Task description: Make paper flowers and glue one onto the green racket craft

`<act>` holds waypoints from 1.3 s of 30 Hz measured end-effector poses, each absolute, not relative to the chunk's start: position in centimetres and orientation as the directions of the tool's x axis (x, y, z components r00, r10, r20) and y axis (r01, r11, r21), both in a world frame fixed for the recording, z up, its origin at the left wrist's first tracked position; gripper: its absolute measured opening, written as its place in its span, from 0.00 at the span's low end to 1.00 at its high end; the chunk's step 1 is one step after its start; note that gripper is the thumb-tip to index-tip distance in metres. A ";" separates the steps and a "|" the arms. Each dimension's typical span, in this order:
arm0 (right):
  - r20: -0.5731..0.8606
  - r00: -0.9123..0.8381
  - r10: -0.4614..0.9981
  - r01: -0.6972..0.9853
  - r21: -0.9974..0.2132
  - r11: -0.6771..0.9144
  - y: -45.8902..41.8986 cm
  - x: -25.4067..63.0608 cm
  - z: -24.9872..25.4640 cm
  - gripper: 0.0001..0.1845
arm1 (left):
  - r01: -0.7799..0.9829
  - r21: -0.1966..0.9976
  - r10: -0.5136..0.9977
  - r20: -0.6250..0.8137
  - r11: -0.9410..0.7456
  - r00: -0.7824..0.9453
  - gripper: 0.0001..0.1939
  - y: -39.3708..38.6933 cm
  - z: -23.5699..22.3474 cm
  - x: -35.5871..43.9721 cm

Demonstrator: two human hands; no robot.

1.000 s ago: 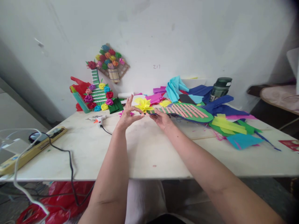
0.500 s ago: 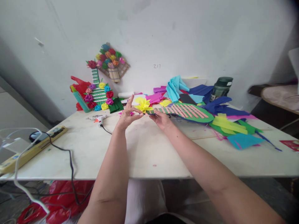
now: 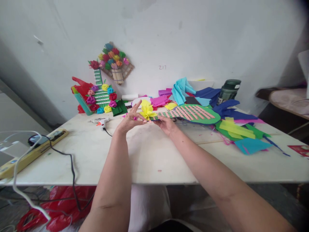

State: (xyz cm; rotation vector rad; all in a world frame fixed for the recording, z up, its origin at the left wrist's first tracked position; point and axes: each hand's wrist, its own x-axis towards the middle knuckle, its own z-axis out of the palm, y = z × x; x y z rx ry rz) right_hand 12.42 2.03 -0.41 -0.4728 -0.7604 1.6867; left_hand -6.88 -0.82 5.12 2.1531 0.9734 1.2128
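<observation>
Above the table, a guitar-shaped green craft with pale pink strips across it is held level, its wide body to the right. My right hand is closed around its narrow neck from below. A yellow paper flower sits at the neck's left end. My left hand pinches the flower's lower left edge between thumb and forefinger, other fingers raised. The exact contact under the petals is hidden. Left of my hands, a white hot glue gun lies on the table.
Against the wall stands a green guitar craft with paper roses, beside a teal bottle. Coloured crepe paper and a dark green flask fill the back right. A yellow power strip with cables lies along the left edge.
The guitar craft's body has risen slightly at the right. The yellow flower now tilts more upright, and my left hand has shifted a little left. Both hands keep their hold.
</observation>
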 end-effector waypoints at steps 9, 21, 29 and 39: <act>0.060 -0.273 0.960 -0.667 -0.731 -0.144 1.9 12.5 -0.6 0.07 | 0.391 0.676 0.774 0.472 -0.625 0.422 0.05 -0.6 4.9 -7.3; 0.077 -0.207 0.975 -0.708 -0.700 -0.096 2.1 12.4 -0.8 0.08 | 0.388 0.708 0.803 0.462 -0.590 0.377 0.08 -0.8 4.9 -7.4; 0.051 -0.186 0.981 -0.728 -0.678 -0.103 1.6 12.5 -0.3 0.08 | 0.174 0.817 0.817 0.483 -0.550 0.314 0.11 -1.2 4.6 -7.4; 0.082 -0.217 0.973 -0.717 -0.689 -0.102 2.0 12.5 -0.7 0.10 | -0.242 0.892 0.920 0.391 -0.381 -0.008 0.17 0.7 3.4 -6.8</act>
